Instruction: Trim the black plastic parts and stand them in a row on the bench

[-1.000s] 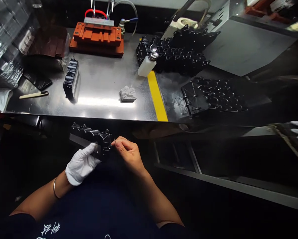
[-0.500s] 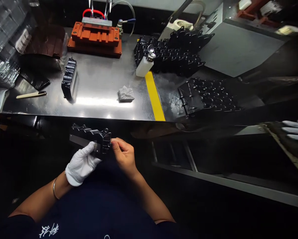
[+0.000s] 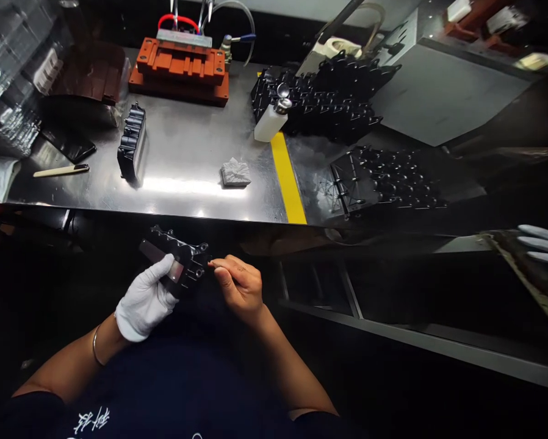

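Note:
In a white glove, my left hand (image 3: 146, 299) grips a black moulded part (image 3: 187, 256) with ribs, small screw lugs and a flat metal strip (image 3: 157, 255) along its side. The part is held tilted in front of the bench edge. My bare right hand (image 3: 241, 286) is closed, thumb against forefinger, just right of the part's ribbed end. Whatever sits in that pinch is too small to make out. On the bench, a similar black part (image 3: 133, 143) stands on its edge. A folded grey cloth pad (image 3: 235, 173) lies to its right.
An orange-brown fixture (image 3: 180, 67) sits at the back. A white pump bottle (image 3: 272, 121) stands before stacked black parts (image 3: 329, 97); more black parts (image 3: 402, 177) lie beyond the yellow tape (image 3: 288, 183). A pen (image 3: 61, 171) lies left. Another person's gloved hand (image 3: 543, 244) shows at far right.
My left hand has turned the black part, so its ribbed end faces me more. My right hand has moved slightly right and down, away from the part's end.

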Motion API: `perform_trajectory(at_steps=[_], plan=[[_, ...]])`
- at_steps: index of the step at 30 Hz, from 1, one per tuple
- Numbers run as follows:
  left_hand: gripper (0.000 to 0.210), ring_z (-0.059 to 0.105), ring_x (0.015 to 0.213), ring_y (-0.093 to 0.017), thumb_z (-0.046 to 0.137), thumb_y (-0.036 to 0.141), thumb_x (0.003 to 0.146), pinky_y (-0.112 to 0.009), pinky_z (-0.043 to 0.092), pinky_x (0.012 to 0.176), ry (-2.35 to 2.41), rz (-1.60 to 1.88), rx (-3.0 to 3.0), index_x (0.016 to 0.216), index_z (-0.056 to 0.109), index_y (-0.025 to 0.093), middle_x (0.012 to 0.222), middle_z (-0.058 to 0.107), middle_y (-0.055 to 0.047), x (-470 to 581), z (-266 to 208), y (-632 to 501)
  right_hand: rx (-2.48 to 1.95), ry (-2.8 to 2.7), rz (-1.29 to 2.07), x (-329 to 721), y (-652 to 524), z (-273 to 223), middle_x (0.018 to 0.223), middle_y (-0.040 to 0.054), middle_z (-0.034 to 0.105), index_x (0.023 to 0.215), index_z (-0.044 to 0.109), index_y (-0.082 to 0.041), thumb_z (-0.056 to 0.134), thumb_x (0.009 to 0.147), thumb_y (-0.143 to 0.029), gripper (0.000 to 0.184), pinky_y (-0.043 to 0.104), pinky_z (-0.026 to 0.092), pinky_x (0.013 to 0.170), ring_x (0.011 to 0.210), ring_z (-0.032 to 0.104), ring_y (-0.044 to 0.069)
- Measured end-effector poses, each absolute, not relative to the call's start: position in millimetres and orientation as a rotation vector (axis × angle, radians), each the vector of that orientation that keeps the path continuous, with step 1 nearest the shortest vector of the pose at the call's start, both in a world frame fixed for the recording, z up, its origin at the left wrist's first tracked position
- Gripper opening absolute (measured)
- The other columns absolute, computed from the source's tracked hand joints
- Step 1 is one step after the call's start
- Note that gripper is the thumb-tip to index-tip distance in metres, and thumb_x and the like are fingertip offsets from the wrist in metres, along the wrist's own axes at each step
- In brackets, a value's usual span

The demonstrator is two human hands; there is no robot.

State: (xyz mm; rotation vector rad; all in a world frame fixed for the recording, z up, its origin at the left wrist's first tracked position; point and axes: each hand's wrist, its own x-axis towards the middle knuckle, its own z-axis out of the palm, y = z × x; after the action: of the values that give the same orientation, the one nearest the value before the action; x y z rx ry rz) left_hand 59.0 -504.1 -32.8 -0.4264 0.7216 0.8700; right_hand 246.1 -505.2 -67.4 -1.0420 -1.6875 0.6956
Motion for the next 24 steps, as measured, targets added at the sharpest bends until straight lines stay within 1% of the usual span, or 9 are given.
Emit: perform_trajectory(at_steps=[3,8,14,16,18,20,21,23,24], plan=[[0.043,0.072,0.066,-0.010,0.030,0.013,0.099,-0.016,0.059,0.067,0.777,0.858,-0.393,0.077,0.067,0.010,0.073,0.075,-0.005,61.7,-28.1,-504.1,-1.050,-1.775,0.646,250.8,-503.6,-63.9,0.068,0.0043,0.068,0.091,0.072,-0.019,0.053,0.090,-0.022,0.019,0.028,0.045,0.051,0.054,0.054,0.013],[0.041,0.072,0.063,-0.011,0.032,0.011,0.098,-0.016,0.058,0.062,0.840,0.845,-0.323,0.077,0.067,0.009,0.071,0.074,-0.005,65.6,-25.9,-503.8,-1.054,-1.794,0.622,250.7,-502.8,-64.5,0.061,0.0031,0.063,0.090,0.073,-0.018,0.054,0.089,-0.023,0.020,0.027,0.042,0.048,0.051,0.051,0.013],[0.036,0.070,0.061,-0.011,0.037,0.009,0.096,-0.015,0.057,0.056,0.865,0.846,-0.203,0.078,0.069,0.009,0.071,0.074,-0.006,65.7,-28.9,-502.8,-1.087,-1.797,0.700,251.9,-503.0,-64.9,0.057,0.0025,0.060,0.087,0.075,-0.018,0.052,0.091,-0.028,0.025,0.027,0.042,0.048,0.049,0.049,0.012],[0.032,0.069,0.058,-0.011,0.042,0.009,0.094,-0.014,0.055,0.052,0.864,0.846,-0.161,0.077,0.069,0.009,0.070,0.073,-0.006,66.3,-29.8,-504.9,-1.102,-1.779,0.716,252.3,-500.0,-70.1,0.059,0.0032,0.061,0.086,0.075,-0.018,0.051,0.091,-0.031,0.027,0.027,0.043,0.049,0.050,0.051,0.013],[0.024,0.068,0.057,-0.011,0.051,0.007,0.089,-0.014,0.054,0.051,0.844,0.822,-0.122,0.076,0.070,0.009,0.069,0.072,-0.005,67.0,-29.3,-510.1,-1.158,-1.717,0.707,253.9,-494.3,-78.2,0.063,0.0043,0.065,0.085,0.075,-0.019,0.052,0.091,-0.034,0.028,0.028,0.045,0.052,0.053,0.054,0.014],[0.009,0.069,0.057,-0.013,0.063,0.006,0.080,-0.018,0.056,0.053,0.793,0.796,-0.049,0.077,0.071,0.009,0.068,0.072,-0.005,67.0,-27.7,-516.6,-1.263,-1.599,0.674,257.0,-488.4,-86.1,0.067,0.0045,0.068,0.081,0.075,-0.020,0.052,0.091,-0.038,0.031,0.030,0.048,0.057,0.058,0.059,0.015],[0.006,0.069,0.058,-0.015,0.068,0.007,0.075,-0.020,0.057,0.054,0.768,0.786,-0.001,0.079,0.071,0.009,0.069,0.072,-0.005,66.5,-27.0,-519.1,-1.320,-1.535,0.662,258.8,-486.5,-88.8,0.067,0.0042,0.069,0.080,0.075,-0.020,0.052,0.091,-0.039,0.032,0.030,0.049,0.058,0.060,0.060,0.016],[0.010,0.068,0.056,-0.016,0.073,0.008,0.070,-0.022,0.057,0.053,0.751,0.795,0.073,0.080,0.071,0.009,0.068,0.072,-0.004,64.2,-26.9,-520.6,-1.386,-1.456,0.673,261.5,-487.0,-90.1,0.066,0.0033,0.068,0.080,0.075,-0.020,0.051,0.092,-0.039,0.033,0.030,0.049,0.059,0.060,0.061,0.016],[0.007,0.068,0.056,-0.015,0.071,0.007,0.071,-0.022,0.056,0.054,0.764,0.825,0.078,0.078,0.071,0.010,0.067,0.072,-0.003,62.5,-27.7,-519.1,-1.382,-1.456,0.697,261.9,-489.5,-88.9,0.066,0.0031,0.069,0.082,0.075,-0.020,0.051,0.092,-0.038,0.032,0.029,0.048,0.058,0.059,0.061,0.015]])
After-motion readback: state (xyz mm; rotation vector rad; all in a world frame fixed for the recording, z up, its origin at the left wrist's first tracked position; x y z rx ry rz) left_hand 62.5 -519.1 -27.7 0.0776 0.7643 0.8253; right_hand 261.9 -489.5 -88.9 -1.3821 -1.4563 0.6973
